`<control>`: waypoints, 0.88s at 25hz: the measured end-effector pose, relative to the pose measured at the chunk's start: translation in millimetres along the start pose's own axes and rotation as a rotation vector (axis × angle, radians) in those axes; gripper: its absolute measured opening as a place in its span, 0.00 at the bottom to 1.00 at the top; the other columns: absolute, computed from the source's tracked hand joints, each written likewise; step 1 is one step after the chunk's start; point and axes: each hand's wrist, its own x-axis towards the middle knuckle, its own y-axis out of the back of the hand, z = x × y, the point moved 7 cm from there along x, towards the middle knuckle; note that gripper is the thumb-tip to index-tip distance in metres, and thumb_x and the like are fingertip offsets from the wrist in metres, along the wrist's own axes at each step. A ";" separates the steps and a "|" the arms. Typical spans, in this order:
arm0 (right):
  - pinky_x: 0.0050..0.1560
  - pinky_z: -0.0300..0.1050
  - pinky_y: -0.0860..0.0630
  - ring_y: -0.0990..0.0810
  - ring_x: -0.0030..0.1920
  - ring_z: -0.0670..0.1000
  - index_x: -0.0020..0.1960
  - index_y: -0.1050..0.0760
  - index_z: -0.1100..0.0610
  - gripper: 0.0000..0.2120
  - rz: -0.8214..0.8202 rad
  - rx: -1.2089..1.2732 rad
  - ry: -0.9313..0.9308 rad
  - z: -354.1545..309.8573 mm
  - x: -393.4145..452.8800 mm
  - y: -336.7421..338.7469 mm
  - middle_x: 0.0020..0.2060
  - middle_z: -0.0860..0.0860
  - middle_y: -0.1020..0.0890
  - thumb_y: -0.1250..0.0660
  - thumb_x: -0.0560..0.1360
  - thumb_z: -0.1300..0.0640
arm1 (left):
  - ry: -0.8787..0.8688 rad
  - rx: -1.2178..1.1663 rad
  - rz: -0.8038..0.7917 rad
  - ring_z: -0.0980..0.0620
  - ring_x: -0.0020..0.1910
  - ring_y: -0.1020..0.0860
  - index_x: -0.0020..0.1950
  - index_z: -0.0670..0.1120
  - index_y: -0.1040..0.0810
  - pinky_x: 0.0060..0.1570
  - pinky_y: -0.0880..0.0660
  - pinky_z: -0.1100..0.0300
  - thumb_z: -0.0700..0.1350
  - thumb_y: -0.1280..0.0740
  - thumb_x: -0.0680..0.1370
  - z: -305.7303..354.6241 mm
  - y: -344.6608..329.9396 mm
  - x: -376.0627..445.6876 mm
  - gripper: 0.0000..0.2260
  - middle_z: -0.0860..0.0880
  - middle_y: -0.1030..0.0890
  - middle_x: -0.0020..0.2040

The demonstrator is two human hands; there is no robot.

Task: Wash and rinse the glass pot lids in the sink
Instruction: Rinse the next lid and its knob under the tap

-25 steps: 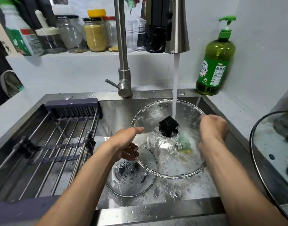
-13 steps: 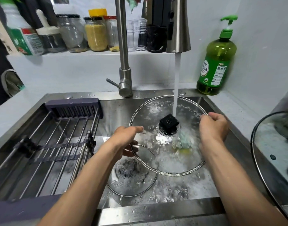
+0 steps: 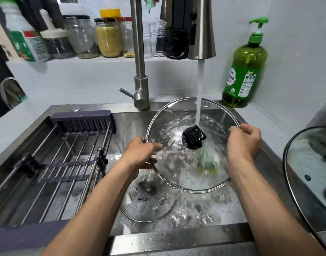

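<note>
A black knob (image 3: pixel 194 137) is seen on the clear lid (image 3: pixel 169 115); the soap bottle (image 3: pixel 244 71) is green, the rack (image 3: pixel 81 121) purple-grey.

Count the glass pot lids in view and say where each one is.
3. The large lid is held under the tap stream by the left hand and right hand. A smaller lid lies in the sink basin. A third lid is at the right edge, partly cropped.
</note>
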 end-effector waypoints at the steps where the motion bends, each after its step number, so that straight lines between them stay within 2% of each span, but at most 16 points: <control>1: 0.52 0.45 0.27 0.23 0.48 0.51 0.56 0.23 0.50 0.14 0.007 0.000 -0.005 1.3 0.7 0.5 0.51 0.49 0.19 0.31 0.71 0.56 | -0.006 0.002 0.001 0.45 0.41 0.17 0.55 0.43 0.25 0.46 0.18 0.49 0.41 0.27 0.76 0.8 -0.8 -0.4 0.10 0.43 0.17 0.49; 6: 0.54 0.48 0.26 0.24 0.46 0.52 0.57 0.25 0.50 0.15 0.022 -0.010 -0.026 5.7 3.5 2.5 0.49 0.48 0.20 0.32 0.71 0.55 | -0.019 -0.034 -0.015 0.46 0.38 0.17 0.54 0.45 0.25 0.45 0.17 0.48 0.38 0.25 0.74 3.3 -0.3 -0.6 0.12 0.44 0.16 0.48; 8: 0.50 0.48 0.26 0.25 0.44 0.51 0.57 0.26 0.50 0.15 -0.016 -0.012 -0.071 10.2 4.8 0.4 0.47 0.48 0.22 0.31 0.71 0.55 | -0.019 -0.119 -0.032 0.49 0.34 0.19 0.52 0.44 0.24 0.39 0.18 0.52 0.39 0.24 0.73 3.9 -1.5 -1.0 0.13 0.47 0.15 0.42; 10: 0.43 0.47 0.28 0.26 0.39 0.49 0.54 0.27 0.52 0.13 -0.114 -0.009 -0.151 17.7 1.7 -9.7 0.44 0.47 0.24 0.30 0.71 0.56 | -0.029 -0.286 -0.055 0.52 0.30 0.22 0.48 0.44 0.26 0.32 0.20 0.57 0.39 0.26 0.75 8.9 -2.2 -2.3 0.09 0.49 0.18 0.36; 11: 0.41 0.48 0.26 0.26 0.38 0.49 0.52 0.26 0.55 0.10 -0.192 -0.004 -0.195 21.2 -1.8 -17.0 0.43 0.48 0.23 0.30 0.72 0.57 | -0.032 -0.388 -0.074 0.52 0.30 0.20 0.48 0.45 0.28 0.29 0.20 0.57 0.39 0.29 0.77 12.2 -2.5 -3.6 0.07 0.48 0.17 0.37; 12: 0.42 0.51 0.23 0.23 0.39 0.52 0.51 0.24 0.58 0.09 -0.272 0.000 -0.236 24.6 -6.2 -24.5 0.44 0.52 0.20 0.30 0.72 0.59 | -0.041 -0.483 -0.096 0.50 0.32 0.17 0.49 0.46 0.30 0.27 0.19 0.56 0.39 0.32 0.80 16.4 -2.2 -5.1 0.06 0.47 0.14 0.40; 14: 0.53 0.61 0.19 0.17 0.48 0.60 0.54 0.22 0.60 0.12 -0.395 0.006 -0.317 29.7 -13.7 -35.3 0.49 0.59 0.16 0.30 0.72 0.59 | -0.118 -0.572 -0.115 0.43 0.38 0.14 0.50 0.46 0.31 0.31 0.17 0.53 0.39 0.36 0.82 26.6 1.5 -7.6 0.05 0.43 0.13 0.48; 15: 0.54 0.63 0.19 0.17 0.52 0.61 0.57 0.22 0.60 0.13 -0.440 0.007 -0.344 31.1 -16.6 -38.8 0.51 0.60 0.16 0.30 0.73 0.58 | -0.177 -0.568 -0.115 0.42 0.38 0.14 0.50 0.46 0.31 0.33 0.17 0.54 0.39 0.36 0.82 31.4 4.9 -10.7 0.04 0.42 0.13 0.50; 16: 0.50 0.61 0.17 0.16 0.51 0.61 0.59 0.23 0.59 0.14 -0.475 0.006 -0.361 31.2 -20.2 -41.4 0.52 0.59 0.17 0.31 0.74 0.56 | -0.240 -0.550 -0.114 0.42 0.37 0.14 0.51 0.46 0.30 0.33 0.18 0.56 0.39 0.36 0.81 36.1 8.3 -15.0 0.04 0.40 0.14 0.50; 17: 0.41 0.56 0.16 0.16 0.46 0.59 0.59 0.23 0.58 0.14 -0.498 0.008 -0.384 30.6 -23.2 -41.6 0.49 0.57 0.17 0.32 0.76 0.54 | -0.296 -0.531 -0.116 0.43 0.35 0.15 0.52 0.45 0.29 0.33 0.18 0.56 0.40 0.34 0.80 40.0 10.1 -18.4 0.04 0.39 0.14 0.50; 18: 0.30 0.51 0.18 0.16 0.40 0.56 0.58 0.23 0.56 0.12 -0.509 0.029 -0.425 31.3 -25.8 -40.3 0.44 0.54 0.17 0.33 0.77 0.51 | -0.340 -0.514 -0.124 0.43 0.35 0.15 0.53 0.45 0.28 0.33 0.18 0.56 0.40 0.33 0.79 43.7 10.4 -21.8 0.05 0.38 0.14 0.50; 19: 0.24 0.49 0.21 0.17 0.35 0.55 0.55 0.23 0.54 0.12 -0.524 0.063 -0.488 33.1 -28.9 -39.0 0.40 0.53 0.17 0.35 0.78 0.48 | -0.379 -0.495 -0.138 0.43 0.35 0.15 0.53 0.45 0.26 0.33 0.18 0.56 0.40 0.32 0.78 47.1 9.8 -24.6 0.06 0.38 0.14 0.50; 20: 0.24 0.51 0.22 0.16 0.35 0.56 0.53 0.23 0.54 0.13 -0.552 0.100 -0.562 35.4 -32.3 -38.9 0.38 0.53 0.17 0.37 0.79 0.44 | -0.416 -0.467 -0.160 0.42 0.36 0.15 0.53 0.46 0.25 0.34 0.18 0.56 0.41 0.31 0.76 50.7 8.3 -28.6 0.07 0.38 0.14 0.50; 22: 0.33 0.59 0.21 0.18 0.46 0.63 0.51 0.25 0.55 0.20 -0.622 0.179 -0.705 41.4 -36.9 -43.0 0.45 0.58 0.18 0.41 0.79 0.38 | -0.498 -0.371 -0.212 0.40 0.40 0.15 0.53 0.46 0.22 0.37 0.18 0.54 0.41 0.29 0.74 57.0 4.3 -37.0 0.09 0.38 0.14 0.48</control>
